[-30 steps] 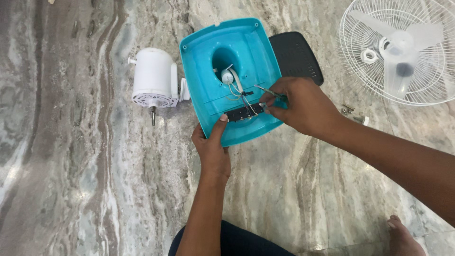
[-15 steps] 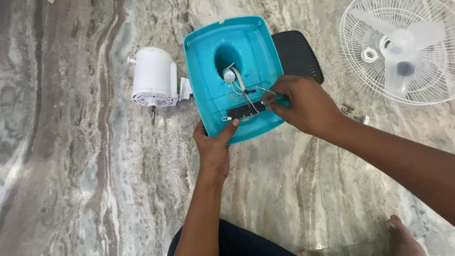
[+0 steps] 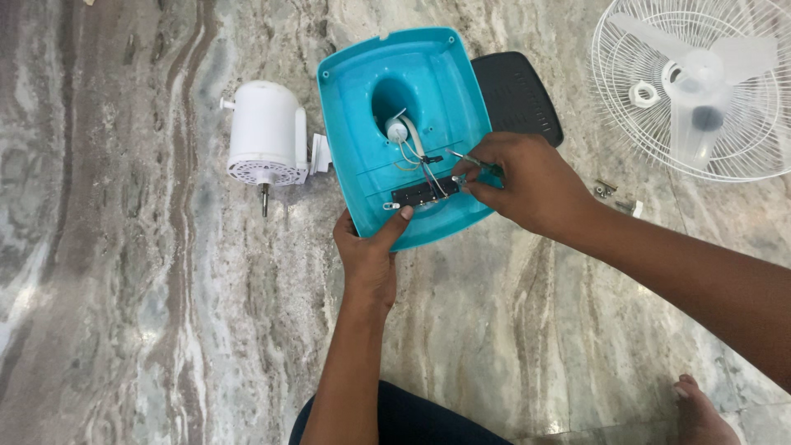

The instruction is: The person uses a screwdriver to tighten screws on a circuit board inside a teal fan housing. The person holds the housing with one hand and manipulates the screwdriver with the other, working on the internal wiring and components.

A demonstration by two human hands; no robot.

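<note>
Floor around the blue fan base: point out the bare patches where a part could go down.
Bare marble floor lies left of the white motor and below it, beside the left hand. Another patch lies below the right hand, toward the foot. Crowded: the blue base touches the black cover, and small screws lie by the fan guard.

motor [image 3: 265,134] left of base shell [image 3: 362,99], fan guard [image 3: 741,49] far right

Bright, even daylight fills the sharp frame, with soft glare on the polished marble floor [image 3: 148,330] at left and faint shadows beneath the turquoise housing [image 3: 371,107].
</note>
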